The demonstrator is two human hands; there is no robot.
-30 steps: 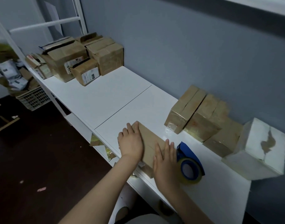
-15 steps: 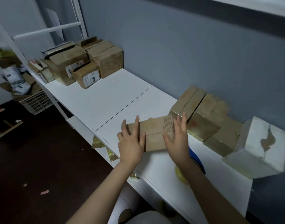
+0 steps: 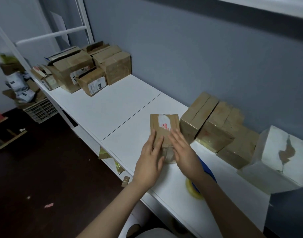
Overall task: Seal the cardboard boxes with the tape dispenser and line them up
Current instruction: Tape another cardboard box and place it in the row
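Tape dispenser nearest me, half hidden under right forearm; left hand and right hand flat on small box, fingers straight, gripping nothing; I judge seam-pressing; next, grab dispenser; taped row just beyond.

Your view: dim, bluish cast. Soft glare on taped boxes right of centre. Wide-angle bending; blur at left and right edges.
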